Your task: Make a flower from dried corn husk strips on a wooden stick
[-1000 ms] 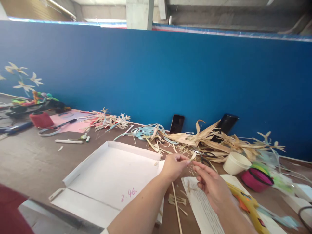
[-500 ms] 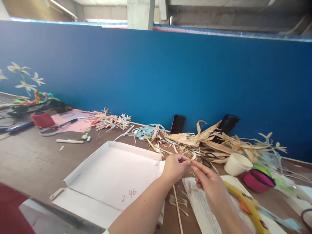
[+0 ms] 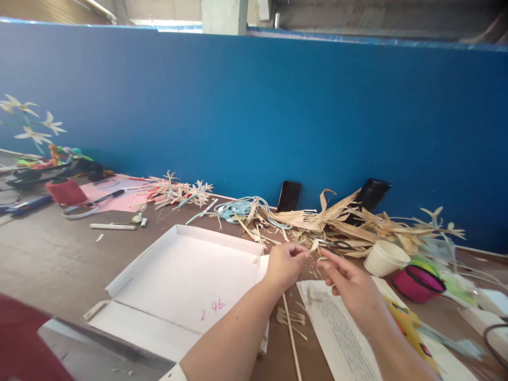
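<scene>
Over the middle of the table, my left hand (image 3: 286, 264) pinches a small pale husk piece (image 3: 314, 245) between thumb and fingertips. Just to its right, my right hand (image 3: 349, 283) has its thumb and index finger closed on a thin pale husk strip (image 3: 323, 259). A narrow gap lies between the two hands' fingertips. Behind them lie dried husks (image 3: 337, 217) and scissors (image 3: 341, 245), partly covered. A yellow glue gun (image 3: 407, 325) rests on printed paper (image 3: 337, 323), partly hidden by my right forearm.
An open white box (image 3: 190, 275) lies left of my hands, with a thin wooden stick (image 3: 291, 338) beside it. On the right stand a white cup (image 3: 386, 258) and a magenta container (image 3: 418, 283). A phone (image 3: 289, 196) leans on the blue partition (image 3: 238, 106). Light-blue ribbon (image 3: 238, 210) lies nearby.
My right hand has drawn away from the left, opening a small gap between the fingertips. The left hand stays nearly in place, and the view has tilted slightly down.
</scene>
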`<state>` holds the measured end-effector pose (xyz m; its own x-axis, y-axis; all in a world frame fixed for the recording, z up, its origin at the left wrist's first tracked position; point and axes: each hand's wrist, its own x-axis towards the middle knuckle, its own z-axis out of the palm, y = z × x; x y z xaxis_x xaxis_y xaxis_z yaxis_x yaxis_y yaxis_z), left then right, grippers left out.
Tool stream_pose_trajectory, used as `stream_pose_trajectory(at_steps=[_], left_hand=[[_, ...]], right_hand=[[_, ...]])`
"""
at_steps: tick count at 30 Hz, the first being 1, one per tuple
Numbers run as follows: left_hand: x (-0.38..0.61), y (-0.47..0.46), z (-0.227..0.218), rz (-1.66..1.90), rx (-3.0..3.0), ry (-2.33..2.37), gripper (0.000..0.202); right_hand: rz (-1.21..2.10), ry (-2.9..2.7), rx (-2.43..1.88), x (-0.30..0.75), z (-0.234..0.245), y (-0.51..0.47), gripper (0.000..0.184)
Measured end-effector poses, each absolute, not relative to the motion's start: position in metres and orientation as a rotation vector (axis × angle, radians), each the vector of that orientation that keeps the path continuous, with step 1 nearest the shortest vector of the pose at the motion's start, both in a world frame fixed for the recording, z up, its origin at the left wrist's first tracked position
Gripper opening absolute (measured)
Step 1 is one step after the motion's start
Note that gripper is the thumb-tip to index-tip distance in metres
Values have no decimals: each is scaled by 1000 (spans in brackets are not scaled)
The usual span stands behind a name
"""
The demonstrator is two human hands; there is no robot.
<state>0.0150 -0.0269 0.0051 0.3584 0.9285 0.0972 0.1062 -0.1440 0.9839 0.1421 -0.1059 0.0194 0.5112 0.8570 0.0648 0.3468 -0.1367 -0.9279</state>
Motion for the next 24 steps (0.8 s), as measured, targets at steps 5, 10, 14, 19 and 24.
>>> stream_pose_trajectory(at_steps=[5, 10, 14, 19, 24], left_hand=[[15, -25, 5, 974, 1474, 960, 21], [15, -23, 2, 976, 1481, 940, 20], [15, -22, -1, 984, 1486, 914, 21], [16, -22, -3, 957, 1499, 903, 23], [16, -24, 1, 945, 1486, 915, 21]], right_hand=[[480, -1107, -1969, 173, 23, -119, 37], [322, -1583, -2172, 174, 17, -129, 19], [221, -1778, -2288, 165, 11, -131, 18], [125, -1957, -2275, 163, 1, -130, 19], [4, -2057, -2258, 163, -1, -127, 19]])
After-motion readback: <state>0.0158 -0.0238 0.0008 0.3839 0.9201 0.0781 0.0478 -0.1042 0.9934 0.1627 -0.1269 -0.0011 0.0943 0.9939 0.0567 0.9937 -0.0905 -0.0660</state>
